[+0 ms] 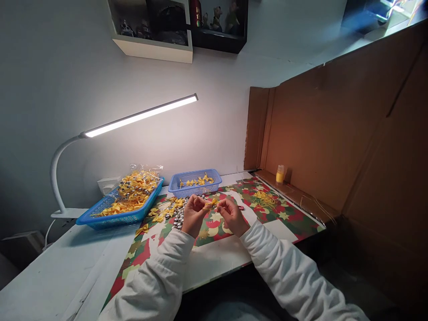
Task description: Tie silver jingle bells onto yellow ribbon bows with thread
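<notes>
so on my feed I had a little yellow bow [214, 202] right between both hands, left hand [194, 215] pinching one side, right hand [230, 216] pinching the other, silver beads [178, 216] just beside the left, small blue basket [183, 192] behind them

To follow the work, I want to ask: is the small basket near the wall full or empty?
Partly filled: the small basket holds some yellow bows, and parts of its inside show bare around them.
</notes>
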Available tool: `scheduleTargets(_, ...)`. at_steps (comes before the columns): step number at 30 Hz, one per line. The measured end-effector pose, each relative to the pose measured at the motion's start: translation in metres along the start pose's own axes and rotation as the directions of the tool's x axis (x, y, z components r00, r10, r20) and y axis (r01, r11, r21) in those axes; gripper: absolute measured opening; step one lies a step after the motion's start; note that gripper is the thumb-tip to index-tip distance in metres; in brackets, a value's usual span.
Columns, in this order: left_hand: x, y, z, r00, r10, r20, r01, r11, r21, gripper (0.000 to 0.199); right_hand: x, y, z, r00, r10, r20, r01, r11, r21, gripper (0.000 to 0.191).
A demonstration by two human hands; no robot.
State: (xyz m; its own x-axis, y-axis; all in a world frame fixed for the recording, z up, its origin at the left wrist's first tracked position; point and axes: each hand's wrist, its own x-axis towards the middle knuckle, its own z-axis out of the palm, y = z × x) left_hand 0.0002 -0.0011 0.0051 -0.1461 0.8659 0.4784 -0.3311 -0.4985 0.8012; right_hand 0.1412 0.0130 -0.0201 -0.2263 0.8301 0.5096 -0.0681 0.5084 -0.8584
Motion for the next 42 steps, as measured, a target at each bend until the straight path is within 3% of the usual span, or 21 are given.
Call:
scheduleTargets(25, -0.001, 0.002, 0.003, 0.995, -0.099, -0.003, 0.099, 0.994, -0.042, 0.056, 0.003, 0.009, 0.001, 0.999, -0.043, -0.002, 0.043, 0.998, -0.041, 0.032)
scheduleTargets(36, 0.002, 0.001, -0.002, 0.944, -0.328, 0.027, 0.329, 0.934, -0.140, 0.049, -0.001, 0.000, -0.005, 0.991, -0.135, -0.020, 0.128, 0.971, -0.204, 0.019)
scheduleTargets(42, 0.005, -0.006, -0.008, 0.899, -0.437, 0.031, 0.437, 0.888, -0.143, 0.016, 0.000, -0.005, -0.008, 0.987, -0.161, 0.000, 0.155, 0.953, -0.260, 0.015)
